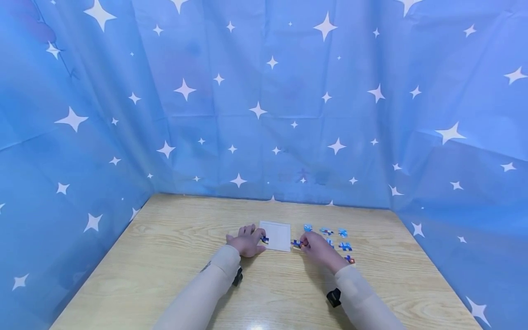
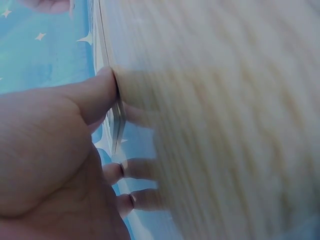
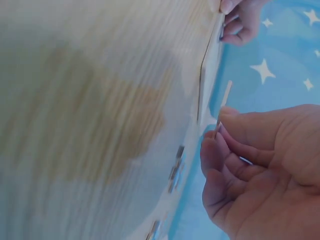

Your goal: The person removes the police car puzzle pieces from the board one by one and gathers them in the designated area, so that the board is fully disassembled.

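Observation:
A flat white puzzle board [image 1: 277, 236] lies on the wooden table, with one dark blue puzzle piece [image 1: 265, 239] in its near left corner. Around that corner is my left hand [image 1: 247, 243], fingers spread. Its thumb [image 2: 102, 92] presses the board's edge in the left wrist view, while other fingertips rest on the tabletop. Just right of the board, my right hand [image 1: 319, 249] pinches a blue and orange puzzle piece [image 1: 297, 244] between thumb and forefinger. The right wrist view shows this piece [image 3: 226, 95] edge-on, raised off the table.
Several loose puzzle pieces lie at the right, among them a light blue one [image 1: 343, 233], a blue one [image 1: 345, 246] and one with orange [image 1: 349, 260]. A blue star-patterned curtain [image 1: 264, 137] borders the wooden table [image 1: 173, 256] at the back and sides.

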The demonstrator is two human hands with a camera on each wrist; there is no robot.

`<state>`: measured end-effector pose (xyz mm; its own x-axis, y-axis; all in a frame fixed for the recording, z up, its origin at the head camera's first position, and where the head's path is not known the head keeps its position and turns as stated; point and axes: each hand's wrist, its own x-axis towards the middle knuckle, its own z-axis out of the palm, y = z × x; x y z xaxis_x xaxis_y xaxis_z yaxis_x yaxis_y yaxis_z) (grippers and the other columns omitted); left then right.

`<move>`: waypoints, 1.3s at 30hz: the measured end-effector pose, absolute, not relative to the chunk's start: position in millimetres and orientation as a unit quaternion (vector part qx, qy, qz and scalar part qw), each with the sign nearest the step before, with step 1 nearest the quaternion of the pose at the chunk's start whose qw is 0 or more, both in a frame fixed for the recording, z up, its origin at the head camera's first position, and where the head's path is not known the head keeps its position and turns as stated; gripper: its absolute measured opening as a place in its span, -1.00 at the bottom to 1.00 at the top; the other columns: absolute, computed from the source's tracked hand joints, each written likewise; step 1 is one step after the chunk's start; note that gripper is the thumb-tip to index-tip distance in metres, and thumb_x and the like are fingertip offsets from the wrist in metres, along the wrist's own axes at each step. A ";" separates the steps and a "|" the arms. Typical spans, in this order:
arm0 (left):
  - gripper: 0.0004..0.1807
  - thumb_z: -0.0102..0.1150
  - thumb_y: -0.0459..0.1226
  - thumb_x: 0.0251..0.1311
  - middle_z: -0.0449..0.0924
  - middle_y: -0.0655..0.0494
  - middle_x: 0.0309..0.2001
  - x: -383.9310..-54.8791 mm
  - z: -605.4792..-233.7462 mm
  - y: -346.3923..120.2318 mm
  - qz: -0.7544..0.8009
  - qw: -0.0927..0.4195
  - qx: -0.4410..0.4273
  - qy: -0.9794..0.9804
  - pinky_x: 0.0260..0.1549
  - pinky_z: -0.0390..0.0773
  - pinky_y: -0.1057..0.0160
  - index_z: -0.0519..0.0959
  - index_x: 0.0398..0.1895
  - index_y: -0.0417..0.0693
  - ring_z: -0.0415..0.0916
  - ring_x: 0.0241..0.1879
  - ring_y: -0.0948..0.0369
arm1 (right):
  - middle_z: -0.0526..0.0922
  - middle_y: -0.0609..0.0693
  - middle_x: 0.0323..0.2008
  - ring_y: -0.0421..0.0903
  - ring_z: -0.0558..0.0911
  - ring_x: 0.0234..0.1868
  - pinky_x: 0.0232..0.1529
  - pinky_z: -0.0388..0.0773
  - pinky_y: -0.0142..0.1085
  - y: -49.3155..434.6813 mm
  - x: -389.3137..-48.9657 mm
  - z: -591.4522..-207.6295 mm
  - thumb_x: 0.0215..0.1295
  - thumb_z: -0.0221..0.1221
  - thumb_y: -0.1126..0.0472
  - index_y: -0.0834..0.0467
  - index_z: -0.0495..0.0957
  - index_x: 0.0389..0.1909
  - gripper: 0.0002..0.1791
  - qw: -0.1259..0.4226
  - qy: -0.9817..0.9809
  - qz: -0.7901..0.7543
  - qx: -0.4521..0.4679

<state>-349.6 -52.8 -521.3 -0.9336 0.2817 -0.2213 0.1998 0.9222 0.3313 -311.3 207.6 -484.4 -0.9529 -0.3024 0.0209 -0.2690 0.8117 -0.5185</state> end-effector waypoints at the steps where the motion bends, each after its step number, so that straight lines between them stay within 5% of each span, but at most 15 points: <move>1: -0.52 0.04 0.12 0.46 -0.04 0.01 0.61 -349.0 -522.0 -52.7 0.153 0.133 0.125 0.971 0.21 -0.04 -0.60 0.32 0.38 0.42 -0.08 0.54 -0.10 | 0.58 0.03 -0.24 -0.05 0.59 -0.16 -0.10 0.58 -0.08 210.2 -310.4 -485.7 0.37 0.21 0.46 0.28 0.57 -0.13 -0.88 0.031 0.952 -0.264 -0.149; 11: -0.53 0.05 0.13 0.45 -0.03 0.03 0.61 -347.4 -522.0 -53.4 0.160 0.131 0.132 0.970 0.21 -0.02 -0.58 0.33 0.36 0.43 -0.08 0.55 -0.08 | 0.54 -0.04 -0.33 -0.12 0.50 -0.29 -0.24 0.51 -0.14 234.6 -297.8 -488.3 0.35 0.25 0.45 0.23 0.57 -0.21 -0.90 0.027 0.959 -0.245 -0.141; 39: -0.53 0.03 0.12 0.47 -0.08 0.00 0.62 -349.9 -521.2 -54.2 0.163 0.133 0.127 0.969 0.22 -0.09 -0.59 0.32 0.38 0.40 -0.13 0.57 -0.09 | 0.60 -0.05 -0.33 -0.13 0.58 -0.25 -0.17 0.59 -0.13 295.4 -286.1 -490.9 0.24 0.32 0.47 0.26 0.65 -0.21 -0.86 0.017 0.966 -0.219 -0.137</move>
<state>-349.9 -54.2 -521.2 -0.9323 0.2903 -0.2156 0.2038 0.9144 0.3499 -286.1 295.4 -490.9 -0.9620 -0.2717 0.0262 -0.2564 0.8664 -0.4285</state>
